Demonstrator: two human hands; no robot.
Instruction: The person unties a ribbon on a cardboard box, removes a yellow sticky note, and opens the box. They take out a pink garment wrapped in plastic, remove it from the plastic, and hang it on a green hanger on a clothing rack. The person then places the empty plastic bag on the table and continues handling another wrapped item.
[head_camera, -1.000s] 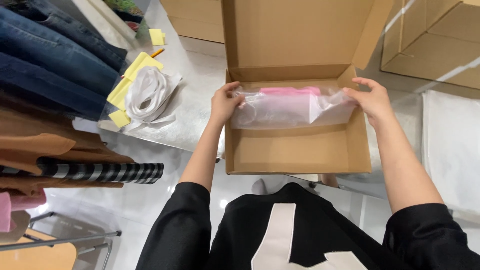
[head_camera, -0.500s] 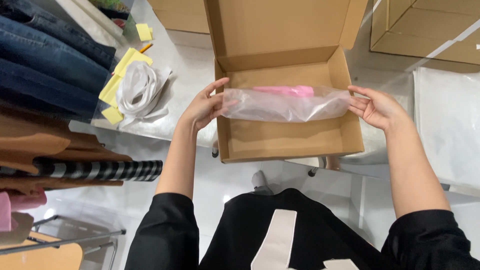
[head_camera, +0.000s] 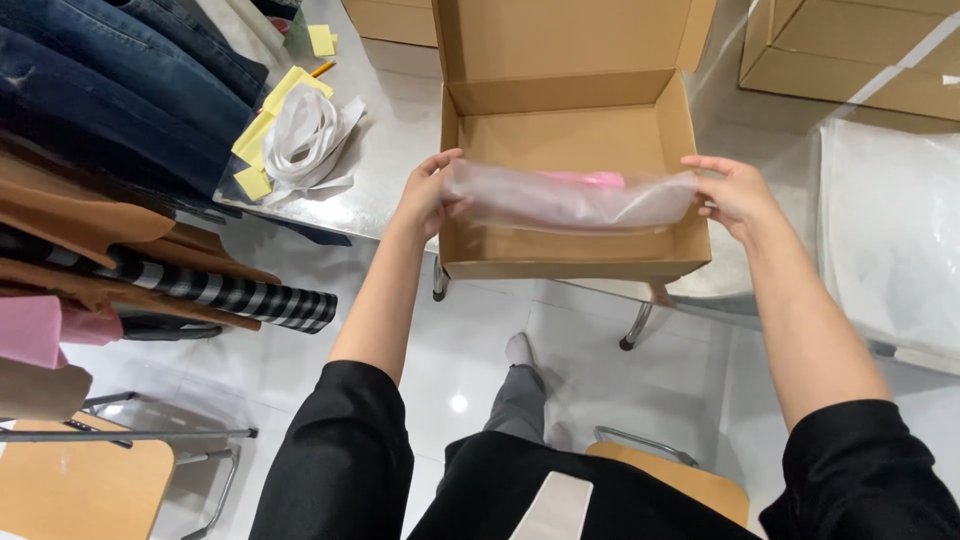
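Note:
An open brown cardboard box stands at the near edge of a metal table, its lid raised at the back. Above the box I hold a clear plastic bag stretched sideways, with something pink inside it. My left hand grips the bag's left end. My right hand pinches its right end, just past the box's right wall. The inside of the box looks bare below the bag.
Folded jeans and hung clothes crowd the left. Yellow sticky notes and white plastic wrapping lie on the table. More cardboard boxes stand at back right, a white bag at right. A wooden chair stands bottom left.
The bag has come up out of the box and is pulled flatter between my hands. My right hand moved out past the box's right wall.

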